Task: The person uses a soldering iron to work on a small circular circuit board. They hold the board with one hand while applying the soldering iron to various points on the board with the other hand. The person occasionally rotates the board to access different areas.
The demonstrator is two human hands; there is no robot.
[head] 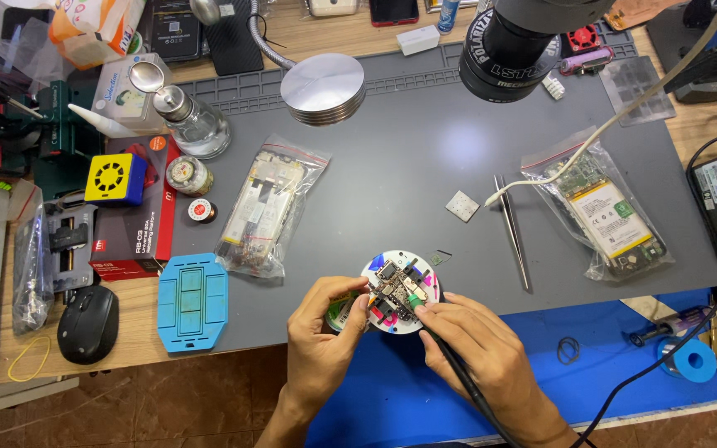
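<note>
While both hands meet at the near edge of the grey rubber work mat [425, 166], the left hand [319, 344] curls around the side of a round white holder [401, 292] that carries a small dark circuit board [397, 286], its fingertips pressed against the holder's left rim and a green roll [340, 311] tucked under them. The right hand [479, 348] pinches a black pen-shaped iron with a green collar [418, 303] between thumb and forefinger, the tip resting on the board; its dark cord [475, 390] trails back over the wrist toward the person. The holder sits at the middle of the mat's near edge, half over the blue cloth [392, 398] below it.

Just right of the holder lie thin steel tweezers [512, 232], and a small pale square pad [462, 206] rests near their far end. Toward the mat's right edge a clear bag with a phone body and battery [612, 216] lies flat; a second clear bag with phone parts [267, 207] sits left of centre. Off the mat's near left corner are a light blue plastic tray [193, 301] and a black computer mouse [88, 323].
</note>
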